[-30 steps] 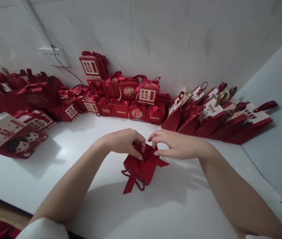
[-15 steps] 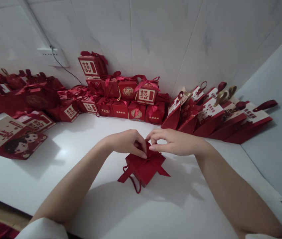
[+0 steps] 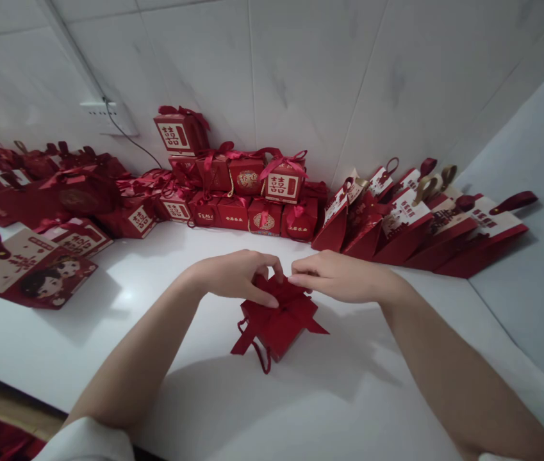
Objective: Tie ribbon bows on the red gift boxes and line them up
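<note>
The small red cardboard gift box (image 3: 276, 328) sits on the white tabletop (image 3: 166, 371), directly under both hands. The left hand (image 3: 236, 276) and right hand (image 3: 336, 276) each pinch its red ribbon bow (image 3: 295, 301) at the top. Stacked red boxes (image 3: 233, 211) at the wall bear cream labels (image 3: 285, 186) reading 囍. The gift box is unprinted; ribbon tails splay sideways.

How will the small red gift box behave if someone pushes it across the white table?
The gift box would probably slide, not roll: its flat base rests on the smooth table. Its ribbon tails hang limp, so likely floppy. It looks like thin card, perhaps easily dented.
</note>
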Demonstrator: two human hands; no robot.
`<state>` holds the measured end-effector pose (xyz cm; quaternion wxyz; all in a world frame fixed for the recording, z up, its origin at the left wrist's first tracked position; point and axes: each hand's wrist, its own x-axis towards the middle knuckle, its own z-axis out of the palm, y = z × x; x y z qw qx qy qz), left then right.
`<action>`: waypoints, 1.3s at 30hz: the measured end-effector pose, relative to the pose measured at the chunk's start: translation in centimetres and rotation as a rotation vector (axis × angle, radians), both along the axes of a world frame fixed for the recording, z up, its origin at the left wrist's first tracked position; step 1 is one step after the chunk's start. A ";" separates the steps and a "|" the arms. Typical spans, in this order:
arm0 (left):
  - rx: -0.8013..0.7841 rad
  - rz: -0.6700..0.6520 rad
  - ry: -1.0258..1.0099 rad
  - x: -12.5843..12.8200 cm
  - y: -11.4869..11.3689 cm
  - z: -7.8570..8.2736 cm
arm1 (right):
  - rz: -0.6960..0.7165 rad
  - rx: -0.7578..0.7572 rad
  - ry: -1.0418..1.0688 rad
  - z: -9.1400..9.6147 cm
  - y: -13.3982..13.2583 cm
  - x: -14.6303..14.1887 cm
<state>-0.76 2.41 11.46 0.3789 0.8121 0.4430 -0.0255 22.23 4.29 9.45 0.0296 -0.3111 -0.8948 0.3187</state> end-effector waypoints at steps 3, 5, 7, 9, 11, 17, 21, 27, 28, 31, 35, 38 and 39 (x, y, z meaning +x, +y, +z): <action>-0.107 0.049 -0.055 -1.0 -0.3 1.5 | 0.048 -0.118 0.017 1.5 -0.5 0.8; -0.101 0.072 -0.093 -1.5 -0.5 2.2 | 0.131 -0.214 0.026 2.3 -0.9 1.3; -0.054 0.066 -0.112 -1.7 -0.5 2.4 | 0.211 -0.296 0.030 2.8 -1.1 1.6; -0.034 0.043 -0.106 -1.5 -0.5 2.3 | 0.230 -0.349 0.028 3.0 -1.1 1.7; -0.035 0.027 -0.072 -1.3 -0.3 1.9 | 0.184 -0.381 0.029 2.6 -0.9 1.7; -0.050 0.004 0.030 -0.8 0.4 0.3 | 0.032 -0.249 0.040 1.2 0.2 1.2; 0.047 0.036 0.098 -0.6 0.5 0.1 | 0.013 -0.205 0.026 1.3 0.1 1.1; 0.121 -0.011 0.030 0.0 0.4 -0.3 | 0.131 -0.122 0.024 1.0 0.1 1.1; 0.104 -0.023 0.019 0.1 0.3 -0.4 | 0.127 -0.096 0.024 0.9 0.1 1.0; 0.059 -0.023 0.000 0.4 0.2 -0.7 | 0.089 -0.057 0.021 0.7 0.2 0.9; 0.066 -0.002 -0.004 0.6 0.1 -0.8 | 0.094 -0.084 0.064 0.5 0.2 0.8; 0.082 0.015 -0.010 0.7 0.1 -0.9 | 0.146 -0.085 0.061 0.3 0.2 0.7; 0.075 0.016 -0.017 0.7 0.1 -1.0 | 0.151 -0.075 0.060 0.2 0.1 0.6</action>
